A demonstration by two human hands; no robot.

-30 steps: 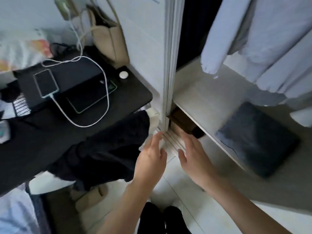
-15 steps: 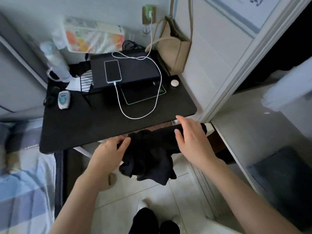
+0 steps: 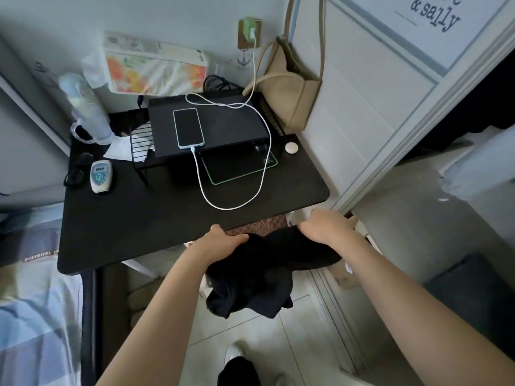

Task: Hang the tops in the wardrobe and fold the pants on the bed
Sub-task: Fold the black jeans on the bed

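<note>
Both hands on black clothing (image 3: 259,277), just under front edge of black desk (image 3: 156,218). Left hand (image 3: 223,240) grips cloth. Right hand (image 3: 326,225) curls over cloth. Rest hangs down toward floor.

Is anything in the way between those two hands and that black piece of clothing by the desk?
Nothing visible. The left hand and right hand are already on the black garment, which hangs just below the front edge of the black desk.

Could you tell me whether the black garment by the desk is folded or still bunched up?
Bunched up. The black garment hangs in loose, uneven folds between the left hand and right hand, which grip its upper edge.
</note>
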